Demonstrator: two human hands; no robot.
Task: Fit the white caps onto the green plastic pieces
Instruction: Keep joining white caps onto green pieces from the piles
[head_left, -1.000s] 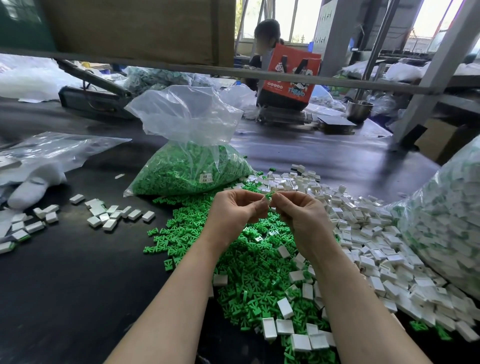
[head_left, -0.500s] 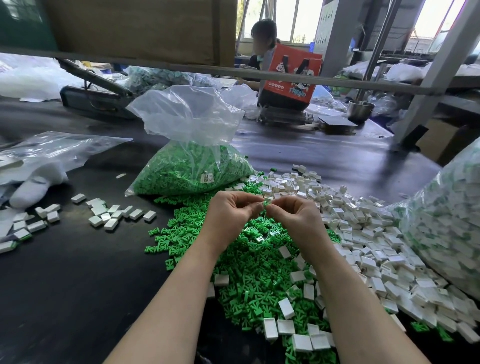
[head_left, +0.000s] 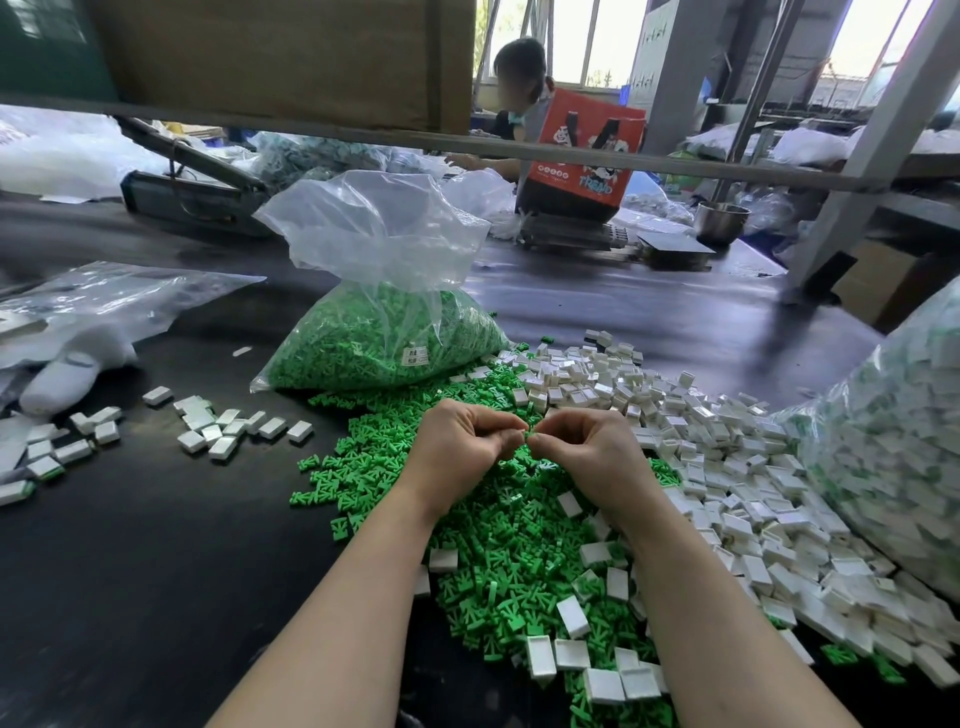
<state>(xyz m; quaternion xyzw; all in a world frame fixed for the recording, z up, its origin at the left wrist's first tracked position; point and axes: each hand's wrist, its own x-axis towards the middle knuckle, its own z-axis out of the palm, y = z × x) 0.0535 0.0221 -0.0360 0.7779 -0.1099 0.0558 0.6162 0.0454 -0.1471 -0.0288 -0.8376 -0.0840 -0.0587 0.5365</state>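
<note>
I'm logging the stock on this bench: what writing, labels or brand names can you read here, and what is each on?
"TREND", as best it reads: white letters low on the red bag across the table.
Line of small characters above it on the same bag: too small to read.
White label on the clear bag of green pieces: printed characters and digits, too blurred to read.
Nothing else legible.

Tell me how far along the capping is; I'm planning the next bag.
Done: a small batch of capped pieces lies at left. In hand: left hand and right hand pinch one green piece together. Left: big loose heaps of green pieces and white caps, plus an unemptied green bag.
</note>
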